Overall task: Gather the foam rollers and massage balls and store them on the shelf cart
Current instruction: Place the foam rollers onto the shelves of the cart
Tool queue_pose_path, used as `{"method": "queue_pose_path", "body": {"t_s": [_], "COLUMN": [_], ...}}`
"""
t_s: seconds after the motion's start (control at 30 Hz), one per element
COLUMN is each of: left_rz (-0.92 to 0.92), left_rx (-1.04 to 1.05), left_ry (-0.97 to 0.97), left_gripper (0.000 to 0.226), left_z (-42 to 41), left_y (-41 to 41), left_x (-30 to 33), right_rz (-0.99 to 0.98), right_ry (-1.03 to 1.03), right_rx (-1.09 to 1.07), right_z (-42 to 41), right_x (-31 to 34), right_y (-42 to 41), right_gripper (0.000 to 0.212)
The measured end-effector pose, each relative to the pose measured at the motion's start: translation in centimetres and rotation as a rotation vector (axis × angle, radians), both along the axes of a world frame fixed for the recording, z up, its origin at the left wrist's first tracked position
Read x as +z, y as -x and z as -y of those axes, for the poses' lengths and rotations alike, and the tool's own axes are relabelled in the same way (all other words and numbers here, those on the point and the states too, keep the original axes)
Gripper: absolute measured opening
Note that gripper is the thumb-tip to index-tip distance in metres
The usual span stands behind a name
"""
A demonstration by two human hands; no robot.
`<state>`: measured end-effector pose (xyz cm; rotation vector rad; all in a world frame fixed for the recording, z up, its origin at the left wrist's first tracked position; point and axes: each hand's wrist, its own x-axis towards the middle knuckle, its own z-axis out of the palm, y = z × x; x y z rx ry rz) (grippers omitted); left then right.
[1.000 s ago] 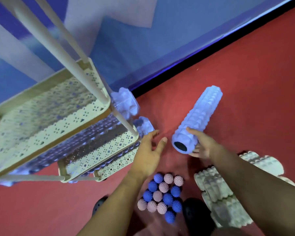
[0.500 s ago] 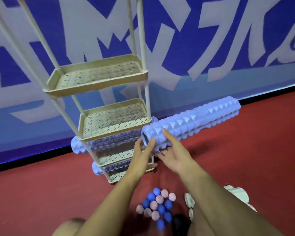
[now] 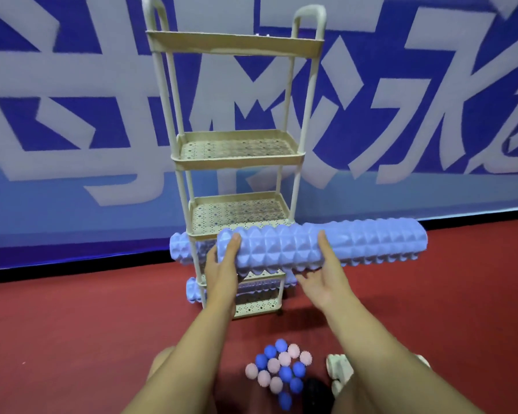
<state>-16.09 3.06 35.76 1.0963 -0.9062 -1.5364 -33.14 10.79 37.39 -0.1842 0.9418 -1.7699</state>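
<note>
A long lavender foam roller (image 3: 356, 243) is held level in front of the cream shelf cart (image 3: 237, 162). My left hand (image 3: 223, 265) grips its left end, thumb on top. My right hand (image 3: 323, 277) cups it from below near the middle, thumb over the front. Two more lavender rollers lie on the cart's lower tiers, one (image 3: 181, 248) sticking out left on the second-lowest tier and one (image 3: 193, 289) on the bottom tier. A cluster of blue and pink spiky massage balls (image 3: 278, 370) lies on the red floor between my forearms.
The cart stands against a blue and white wall banner (image 3: 72, 115). Its upper three tiers hold nothing. A white ridged roller (image 3: 338, 369) and a black object (image 3: 314, 392) lie by my right forearm. My knee (image 3: 162, 363) shows at the bottom left.
I have lifted the lavender roller off the floor and turned it level in front of the cart. Both hands now hold it. The view has tilted up to show the whole cart.
</note>
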Motion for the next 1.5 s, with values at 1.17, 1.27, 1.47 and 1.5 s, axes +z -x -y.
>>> {"method": "queue_pose_path", "body": {"t_s": [1.17,1.27,1.47,1.5], "left_rz": [0.001,0.034,0.027,0.033], "left_rx": [-0.208,-0.218,-0.218,-0.221], "left_ry": [-0.169,-0.156,-0.152,-0.154], "left_gripper": [0.068,0.076,0.07,0.071], "left_z": [12.4,12.8,14.1,14.2], "left_y": [1.9,2.5,2.6,2.6], "left_x": [-1.6,-0.9,-0.3,-0.4], "right_rz": [0.062,0.068,0.065,0.066], "right_ry": [-0.004,0.001,0.016,0.023], "right_rx": [-0.507,-0.569,-0.532,-0.517], "right_z": [9.4,11.1,13.4,13.9], "right_x": [-1.5,-0.1,0.0,-0.1], "right_y": [3.5,3.0,0.2,-0.3], "right_gripper": [0.05,0.052,0.048,0.047]}}
